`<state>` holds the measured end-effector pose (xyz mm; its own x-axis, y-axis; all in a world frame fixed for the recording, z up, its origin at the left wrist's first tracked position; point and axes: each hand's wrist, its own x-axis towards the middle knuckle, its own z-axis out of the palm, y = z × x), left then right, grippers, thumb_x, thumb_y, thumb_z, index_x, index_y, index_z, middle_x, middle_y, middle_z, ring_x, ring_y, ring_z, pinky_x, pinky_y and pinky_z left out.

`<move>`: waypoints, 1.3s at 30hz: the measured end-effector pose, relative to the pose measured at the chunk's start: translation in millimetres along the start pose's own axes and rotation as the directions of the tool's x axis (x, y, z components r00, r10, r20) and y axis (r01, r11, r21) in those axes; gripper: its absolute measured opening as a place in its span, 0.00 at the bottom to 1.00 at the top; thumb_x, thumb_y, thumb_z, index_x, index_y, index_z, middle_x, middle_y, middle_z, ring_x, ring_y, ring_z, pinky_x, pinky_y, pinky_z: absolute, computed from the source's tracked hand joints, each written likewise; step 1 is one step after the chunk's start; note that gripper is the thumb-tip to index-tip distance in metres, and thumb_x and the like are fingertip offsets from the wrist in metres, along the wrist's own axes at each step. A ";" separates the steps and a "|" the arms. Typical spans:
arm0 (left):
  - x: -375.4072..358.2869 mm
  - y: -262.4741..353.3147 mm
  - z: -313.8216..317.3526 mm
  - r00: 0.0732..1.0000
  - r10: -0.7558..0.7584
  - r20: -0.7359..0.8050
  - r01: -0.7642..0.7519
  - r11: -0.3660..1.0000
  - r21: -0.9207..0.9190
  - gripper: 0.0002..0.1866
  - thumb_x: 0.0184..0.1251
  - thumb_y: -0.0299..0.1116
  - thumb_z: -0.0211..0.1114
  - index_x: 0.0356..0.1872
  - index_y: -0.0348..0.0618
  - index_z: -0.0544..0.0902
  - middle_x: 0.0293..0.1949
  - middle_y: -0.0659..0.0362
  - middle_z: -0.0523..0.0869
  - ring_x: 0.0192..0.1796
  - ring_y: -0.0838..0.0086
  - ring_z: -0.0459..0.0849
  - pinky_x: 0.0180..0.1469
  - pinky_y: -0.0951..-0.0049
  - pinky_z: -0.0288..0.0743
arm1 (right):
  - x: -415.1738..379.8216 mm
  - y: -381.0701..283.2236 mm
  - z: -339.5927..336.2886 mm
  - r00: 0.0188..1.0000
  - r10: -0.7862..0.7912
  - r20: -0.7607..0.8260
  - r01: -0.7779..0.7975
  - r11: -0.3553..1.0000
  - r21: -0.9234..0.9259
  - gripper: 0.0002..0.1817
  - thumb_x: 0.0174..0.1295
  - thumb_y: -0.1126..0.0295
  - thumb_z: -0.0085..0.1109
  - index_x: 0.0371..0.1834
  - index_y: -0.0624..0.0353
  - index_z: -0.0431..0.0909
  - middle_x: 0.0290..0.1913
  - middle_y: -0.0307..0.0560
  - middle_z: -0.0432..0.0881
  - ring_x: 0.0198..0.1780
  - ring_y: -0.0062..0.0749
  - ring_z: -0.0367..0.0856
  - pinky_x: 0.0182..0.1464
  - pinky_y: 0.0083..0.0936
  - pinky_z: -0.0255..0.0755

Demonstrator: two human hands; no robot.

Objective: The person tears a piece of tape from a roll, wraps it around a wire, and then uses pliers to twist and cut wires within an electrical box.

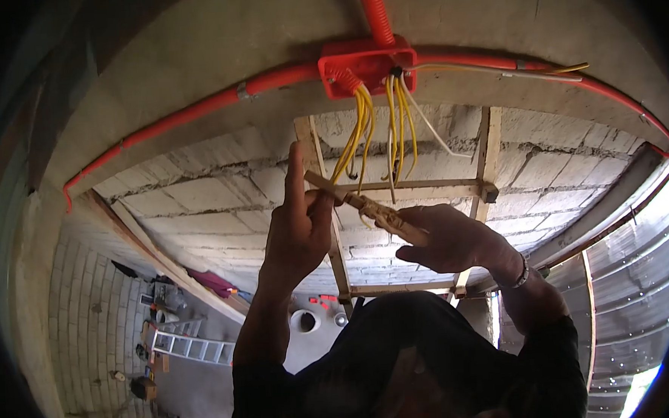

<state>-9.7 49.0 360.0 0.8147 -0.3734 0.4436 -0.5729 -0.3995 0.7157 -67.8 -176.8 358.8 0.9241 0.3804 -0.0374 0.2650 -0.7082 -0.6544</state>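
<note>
Beneath a red junction box (367,69) fixed to a concrete beam (228,52), two bare hands are working close together at the middle of the view. The right hand (449,237) is closing around a tan, worn-looking hand tool (390,215), which is slanting up and leftward out of the grip, and a bracelet (522,271) is circling that wrist. The left hand (299,230) is pinching a flat tan strip (319,182) near the tool's upper end, while its index finger is pointing straight up; whether strip and tool are joined cannot be told. From the box, a left bundle of yellow wires (363,124) is hanging down toward the strip, its lower ends reaching just beside the left hand's fingers; whether any wire is being gripped cannot be made out. Further right, more yellow wires (400,126) are dangling beside a bent white wire (427,121). Red conduit (186,117) is running into the box from the left, from above and from the right. Behind the hands, a timber frame (424,187) is standing against a pale block wall (213,196). Low at left, a ladder (194,346) is lying near a block-built wall (91,320).
</note>
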 end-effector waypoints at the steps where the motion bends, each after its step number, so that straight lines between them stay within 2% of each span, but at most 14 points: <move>1: -0.4 -1.6 -1.6 0.999 -0.041 0.009 0.041 0.999 -0.025 0.37 0.70 0.28 0.51 0.73 0.38 0.39 0.34 0.44 0.86 0.37 0.57 0.88 0.41 0.67 0.76 | -1.0 -3.1 -4.1 0.999 0.022 0.043 -0.023 0.999 0.023 0.22 0.59 0.57 0.60 0.48 0.64 0.74 0.37 0.60 0.81 0.42 0.57 0.80 0.47 0.42 0.73; 5: -0.1 -1.5 -5.3 0.998 -0.021 0.063 0.022 1.000 -0.021 0.38 0.71 0.28 0.51 0.73 0.38 0.38 0.35 0.43 0.86 0.43 0.54 0.87 0.46 0.68 0.75 | 2.4 -5.3 -13.6 0.995 -0.035 0.089 0.042 0.996 -0.075 0.20 0.60 0.58 0.59 0.46 0.65 0.73 0.37 0.60 0.80 0.42 0.57 0.80 0.47 0.44 0.73; 7: 1.4 -0.5 -5.5 0.998 -0.021 0.052 0.021 1.000 -0.004 0.38 0.71 0.29 0.51 0.73 0.38 0.37 0.35 0.43 0.86 0.44 0.55 0.86 0.47 0.68 0.75 | 4.9 -2.0 -12.2 0.995 -0.060 0.081 0.071 0.988 -0.137 0.25 0.58 0.58 0.63 0.52 0.62 0.71 0.38 0.62 0.80 0.44 0.58 0.79 0.45 0.45 0.72; 9: 1.4 -1.4 -4.5 0.998 -0.032 0.047 0.032 0.999 0.009 0.38 0.71 0.29 0.51 0.73 0.37 0.37 0.35 0.43 0.86 0.45 0.55 0.86 0.48 0.68 0.74 | 6.0 -2.2 -11.8 0.993 -0.095 0.063 0.103 0.985 -0.136 0.22 0.59 0.58 0.61 0.48 0.64 0.72 0.37 0.61 0.80 0.43 0.57 0.79 0.46 0.45 0.72; 13: 0.3 -2.9 -5.4 0.994 -0.111 0.023 0.111 0.993 -0.035 0.38 0.71 0.30 0.53 0.73 0.37 0.38 0.34 0.44 0.86 0.40 0.63 0.87 0.45 0.71 0.75 | 12.5 2.9 -9.6 0.992 -0.120 0.042 0.126 0.973 -0.193 0.19 0.59 0.58 0.59 0.41 0.66 0.74 0.33 0.61 0.80 0.38 0.56 0.80 0.44 0.44 0.73; 17: -1.1 -23.3 -0.2 0.996 -0.019 -0.084 -0.001 0.975 -0.223 0.41 0.69 0.28 0.56 0.73 0.35 0.38 0.30 0.48 0.86 0.35 0.73 0.85 0.41 0.76 0.74 | 15.3 13.1 2.6 0.983 -0.134 -0.122 0.120 0.986 -0.115 0.19 0.52 0.64 0.68 0.42 0.63 0.76 0.28 0.58 0.79 0.35 0.52 0.81 0.37 0.38 0.74; 18: -1.0 -22.9 6.2 0.988 -0.001 -0.154 -0.040 0.964 -0.265 0.40 0.68 0.26 0.57 0.73 0.34 0.40 0.28 0.51 0.86 0.32 0.77 0.84 0.38 0.78 0.73 | 16.1 17.0 3.3 0.982 -0.152 -0.117 0.149 0.988 -0.037 0.20 0.49 0.64 0.71 0.40 0.63 0.74 0.30 0.57 0.78 0.35 0.50 0.81 0.34 0.35 0.74; 19: -2.0 -23.2 6.4 0.986 0.019 -0.164 -0.063 0.961 -0.269 0.40 0.68 0.26 0.57 0.73 0.34 0.40 0.28 0.51 0.86 0.32 0.77 0.84 0.38 0.78 0.73 | 21.3 27.8 9.7 0.962 -0.241 -0.127 0.218 0.960 -0.174 0.23 0.47 0.62 0.73 0.40 0.62 0.71 0.35 0.56 0.78 0.38 0.49 0.81 0.37 0.36 0.74; 21: -5.3 -22.4 5.6 0.982 0.022 -0.189 -0.060 0.978 -0.197 0.39 0.68 0.26 0.57 0.73 0.34 0.43 0.27 0.53 0.86 0.30 0.81 0.81 0.35 0.81 0.72 | 20.6 28.7 10.0 0.981 -0.115 -0.159 0.128 0.989 0.072 0.26 0.48 0.60 0.74 0.42 0.62 0.71 0.41 0.55 0.78 0.41 0.48 0.81 0.41 0.35 0.74; 23: -6.2 -20.1 6.6 0.975 0.054 -0.215 -0.095 0.979 -0.183 0.38 0.66 0.24 0.58 0.72 0.33 0.46 0.26 0.54 0.85 0.27 0.83 0.79 0.33 0.82 0.71 | 25.5 31.7 6.1 1.000 0.030 -0.009 -0.028 0.984 0.173 0.25 0.53 0.56 0.70 0.46 0.61 0.72 0.39 0.53 0.82 0.44 0.43 0.82 0.45 0.35 0.74; 25: -6.8 -21.9 5.5 0.978 0.080 -0.190 -0.107 0.985 -0.135 0.39 0.65 0.23 0.58 0.72 0.33 0.46 0.25 0.54 0.85 0.27 0.82 0.79 0.33 0.82 0.71 | 32.9 39.0 7.1 0.995 0.012 0.098 -0.024 0.992 0.122 0.24 0.55 0.55 0.68 0.45 0.61 0.73 0.40 0.53 0.83 0.44 0.40 0.83 0.45 0.33 0.74; 26: -6.5 -15.7 3.0 0.982 0.066 -0.175 -0.085 0.991 -0.101 0.39 0.64 0.23 0.57 0.72 0.33 0.47 0.26 0.54 0.85 0.28 0.82 0.80 0.33 0.82 0.72 | 37.1 49.5 11.6 0.991 -0.074 0.115 0.064 0.994 0.092 0.31 0.57 0.46 0.63 0.48 0.64 0.73 0.39 0.58 0.81 0.42 0.46 0.81 0.45 0.37 0.73; 36: -2.2 -21.1 -6.9 0.992 0.095 -0.078 -0.105 0.986 -0.131 0.36 0.67 0.26 0.54 0.73 0.35 0.46 0.28 0.52 0.85 0.29 0.77 0.81 0.36 0.78 0.73 | 35.9 47.3 26.7 0.994 -0.113 -0.008 0.113 0.988 0.103 0.24 0.57 0.55 0.66 0.43 0.66 0.73 0.33 0.57 0.80 0.36 0.47 0.82 0.38 0.36 0.74; 39: 3.2 -19.8 -17.5 0.999 0.018 -0.049 -0.023 0.996 -0.091 0.30 0.69 0.29 0.54 0.70 0.36 0.56 0.31 0.52 0.86 0.29 0.77 0.81 0.37 0.77 0.73 | 34.8 43.4 26.1 0.998 -0.054 -0.018 0.056 0.994 0.096 0.23 0.58 0.56 0.65 0.42 0.66 0.73 0.32 0.58 0.80 0.35 0.48 0.82 0.37 0.38 0.73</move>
<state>5.8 70.4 356.7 0.8076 -0.3392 0.4824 -0.5806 -0.3135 0.7514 -31.3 -178.8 309.5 0.9130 0.4077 0.0115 0.2886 -0.6258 -0.7246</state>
